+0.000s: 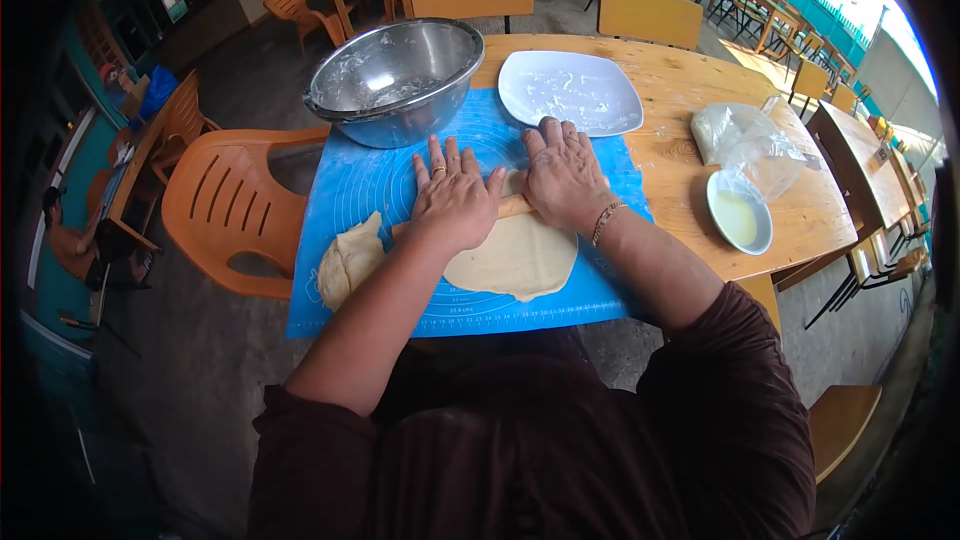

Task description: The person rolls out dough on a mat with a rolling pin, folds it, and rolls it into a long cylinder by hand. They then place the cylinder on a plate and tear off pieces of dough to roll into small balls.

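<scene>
Far left: orange plastic chair [235, 205] drawn up beside the table's left end. Blue mat [330, 180], printed with circles and a ruler scale, covers that end of the table [672, 105], reaching to its near edge.

On the mat's left side, toward the near edge: lump of dough [350, 265], folded and uneven, lying nearer the person than the left hand and to its left, partly hidden by the forearm. Steel bowl [400, 80], dusted white inside, at the table's far left, just beyond the left hand's fingertips.

Left hand [455, 198]: fingers straight and spread, ring on one, palm down over the rolling pin [515, 206]. Bare wood shows between the two hands; the pin lies crosswise.

Rolled dough sheet [515, 265]: flat, rounded, on the mat between the forearms, mostly on the person's side of both hands, running up to the pin.

Right hand [560, 170]: palm down over the pin's right part, fingers close together; cannot tell how far they curl around it. Chain bracelet [604, 223] at the wrist.

White plate [570, 90], flour-smeared, near the table's far edge, beyond the right hand. Toward the right end: clear plastic bag [750, 145] with pale contents; just nearer, small white bowl [740, 215] of yellowish liquid.
</scene>
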The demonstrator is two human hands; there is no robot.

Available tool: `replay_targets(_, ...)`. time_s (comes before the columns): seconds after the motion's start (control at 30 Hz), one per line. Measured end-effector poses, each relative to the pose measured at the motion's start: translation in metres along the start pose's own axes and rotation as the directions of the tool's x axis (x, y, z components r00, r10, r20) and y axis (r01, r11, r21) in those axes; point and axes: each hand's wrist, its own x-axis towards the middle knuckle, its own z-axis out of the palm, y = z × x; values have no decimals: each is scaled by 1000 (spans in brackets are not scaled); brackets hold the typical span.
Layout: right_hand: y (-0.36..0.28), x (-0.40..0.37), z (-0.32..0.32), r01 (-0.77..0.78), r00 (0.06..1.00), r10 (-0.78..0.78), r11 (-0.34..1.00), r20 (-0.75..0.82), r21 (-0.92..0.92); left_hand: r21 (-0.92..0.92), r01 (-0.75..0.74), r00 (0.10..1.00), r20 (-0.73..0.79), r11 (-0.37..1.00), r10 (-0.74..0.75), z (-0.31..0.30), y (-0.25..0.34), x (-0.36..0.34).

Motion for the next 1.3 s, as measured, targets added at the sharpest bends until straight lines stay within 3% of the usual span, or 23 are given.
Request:
replay_targets(0.03, 0, 1, 0, -3, 1000, 3, 1000, 8, 2, -8, 51, 999, -7, 999, -51, 1, 0, 2)
replay_targets(0.17, 1, -6, 5, -13, 1000, 13, 1000, 1, -14, -13, 22, 993, -115, 1000, -24, 5, -2, -11)
replay_targets(0.23, -3, -26, 1, 57, 993, -50, 996, -110, 62, -36, -204, 911, -372, 978, 176, 13, -1, -39)
replay_targets(0.27, -3, -38, -3, 102, 989, -90, 990, -121, 98, -41, -198, 913, -372, 979, 169, 14, -1, -54)
replay_targets(0.33, -7, -64, -21, 88, 996, -81, 984, -45, 158, -133, -542, 778, -452, 830, 436, 10, 3, -84)
replay_targets(0.4, -7, -82, -29, 68, 997, -75, 974, 23, 214, -123, -552, 771, -452, 825, 448, 16, -2, -93)
replay_targets(0.47, -6, -95, -32, 144, 989, -136, 971, -56, 192, -79, -524, 788, -424, 848, 447, 16, -8, -91)
replay_targets(0.6, -8, -108, -36, 156, 985, -140, 969, -97, 189, 62, -512, 770, -411, 857, 489, 19, -10, -91)
replay_targets(0.83, -1, -112, -48, 91, 996, -85, 954, -33, 287, -69, -493, 806, -412, 867, 425, 20, -17, -100)
replay_targets(0.93, 11, -98, -58, 76, 997, -68, 921, -33, 381, -110, -469, 725, -614, 876, 312, 10, -24, -102)
replay_targets(0.97, 13, -93, -62, 71, 997, -64, 906, -31, 417, -112, -467, 726, -615, 877, 308, 10, -29, -102)
replay_targets(1.03, 10, -83, -67, 91, 996, -89, 903, -25, 420, -50, -468, 550, -798, 882, 247, 13, -36, -102)
replay_targets(1.2, 3, -61, -48, 281, 949, -314, 892, 38, 355, 1, -460, 512, -817, 888, 266, 20, -38, -110)
replay_targets(1.3, 1, -54, -34, 307, 936, -347, 883, 54, 355, -29, -472, 510, -824, 881, 246, 15, -37, -106)
